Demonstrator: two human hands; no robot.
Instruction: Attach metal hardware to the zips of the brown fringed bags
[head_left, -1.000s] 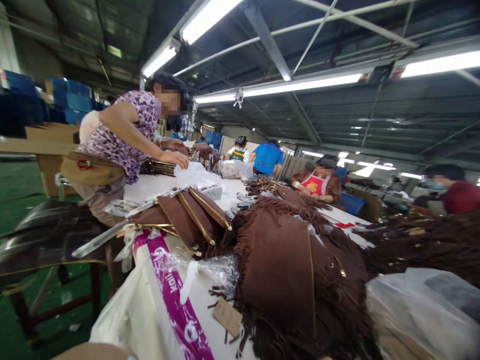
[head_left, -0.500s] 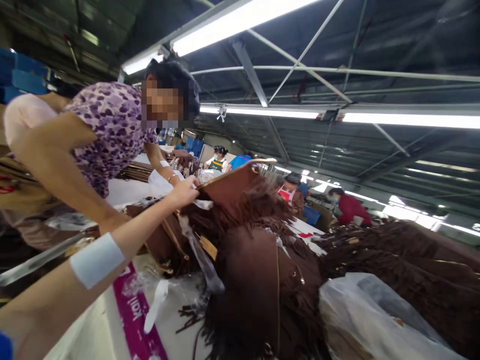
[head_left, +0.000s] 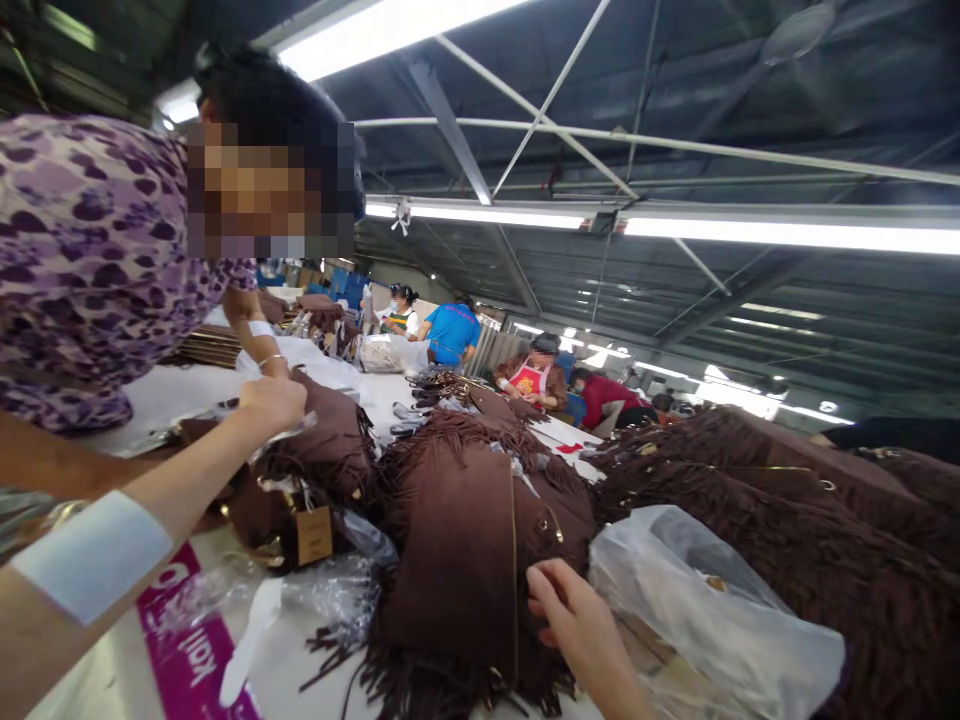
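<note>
Left hand point(head_left: 271, 402) at 9 o'clock has fingers curled, pinching a clear plastic strip point(head_left: 289, 432) beside a small brown suede pouch point(head_left: 330, 445). Right hand point(head_left: 577, 625) at 6 o'clock rests loosely curled fingers on the big brown fringed suede bag point(head_left: 465, 540), clear plastic bag point(head_left: 697, 600) just at 3 o'clock of it.

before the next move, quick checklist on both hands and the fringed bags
1. Left hand gripping something: ok, closed on a clear plastic strip above a brown bag.
2. Right hand on the front fringed bag: ok, fingers touch its edge, not closed.
3. Clear plastic bag beside the right hand: ok.
4. Co-worker's hand apart from the left hand: not ok, very close.
5. Paper tag attached: cannot tell.
</note>
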